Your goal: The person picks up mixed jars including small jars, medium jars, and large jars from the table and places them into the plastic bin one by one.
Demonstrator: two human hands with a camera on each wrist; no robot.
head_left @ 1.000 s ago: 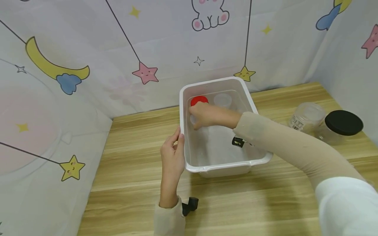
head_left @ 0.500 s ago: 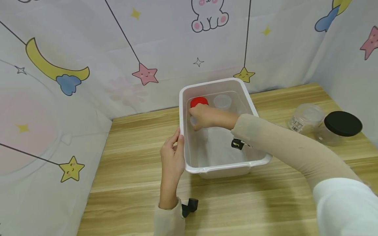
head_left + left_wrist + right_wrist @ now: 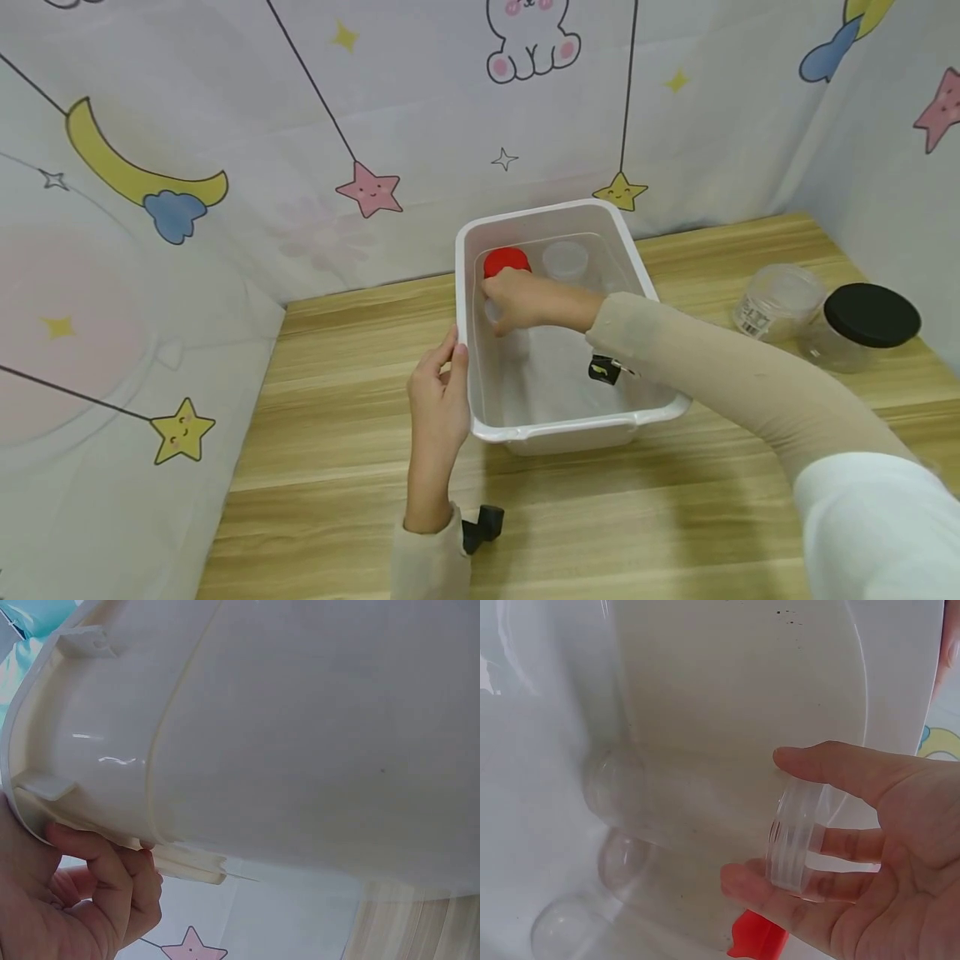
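Note:
My left hand grips the left rim of a white plastic tub. In the left wrist view its fingers curl under that rim, against the tub's outer wall. Inside the tub, near the far left corner, my right hand holds a clear, ribbed round plastic lid between thumb and fingers. A red lid lies just beyond that hand, partly covered by it. To its right, at the back of the tub, is a translucent round lid.
On the right of the wooden table stand a clear jar and another clear jar with a black lid. A white cloth backdrop with printed stars rises behind the table. The right sleeve crosses the tub's right rim.

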